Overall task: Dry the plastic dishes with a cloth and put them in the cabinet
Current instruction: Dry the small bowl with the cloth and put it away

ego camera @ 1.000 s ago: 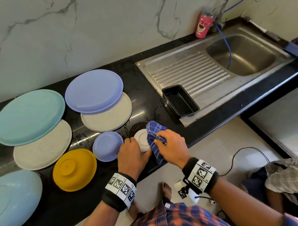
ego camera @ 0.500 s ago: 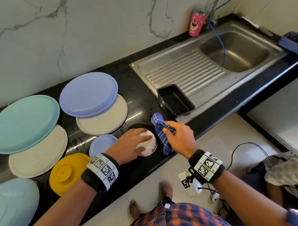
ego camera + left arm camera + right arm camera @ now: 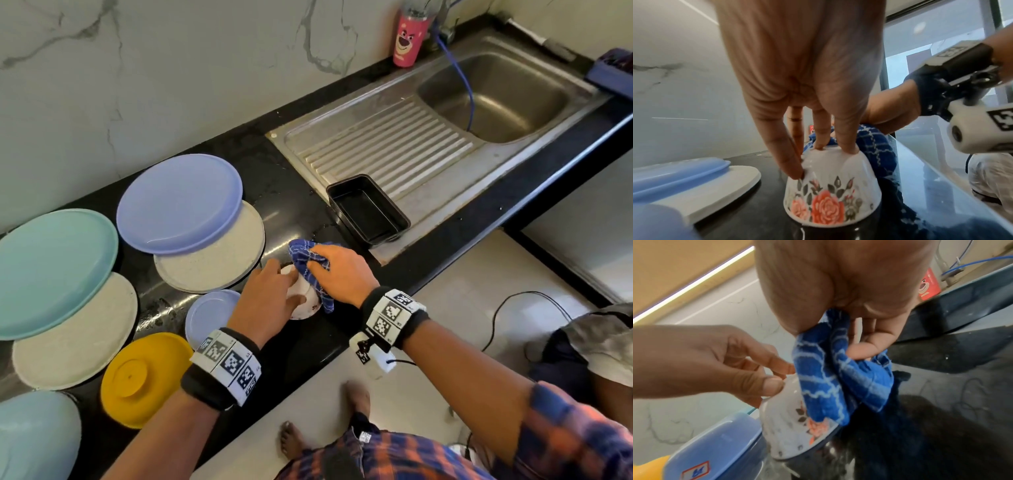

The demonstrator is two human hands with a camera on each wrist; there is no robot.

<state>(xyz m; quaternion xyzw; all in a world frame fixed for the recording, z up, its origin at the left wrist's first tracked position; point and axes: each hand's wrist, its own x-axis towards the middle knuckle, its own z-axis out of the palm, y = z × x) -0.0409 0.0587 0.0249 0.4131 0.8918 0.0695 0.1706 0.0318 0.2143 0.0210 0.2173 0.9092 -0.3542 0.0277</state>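
Right now, from the head view, the small white rose-printed plastic bowl (image 3: 301, 301) sits upside down on the black stone counter (image 3: 301, 212), at about 6 o'clock from the black rectangular tray (image 3: 368, 210) by the steel sink (image 3: 493, 99). The left hand (image 3: 267, 301) pins the bowl from above, probably so it cannot skate on the wet surface, while the right hand (image 3: 339, 270) clenches the bunched blue checked cloth (image 3: 305, 257) against the bowl's 3 o'clock flank. Large lilac (image 3: 178, 202), teal (image 3: 51, 270) and speckled cream plates (image 3: 212, 253), a small lilac dish (image 3: 209, 315) and a yellow dish (image 3: 137, 377) lie face down toward 9 o'clock, likely left to drain; no cabinet is visible.

Next, the left wrist view: fingertips (image 3: 846, 147) grip the bowl's raised foot ring, thumb on the wall, rim flat on the counter, cloth behind.

Lastly, the right wrist view: fingers (image 3: 861, 350) curl tight round the cloth, whose hanging fold drapes over the bowl's side. Wiping the outside seems under way; the inside remains to be dried.
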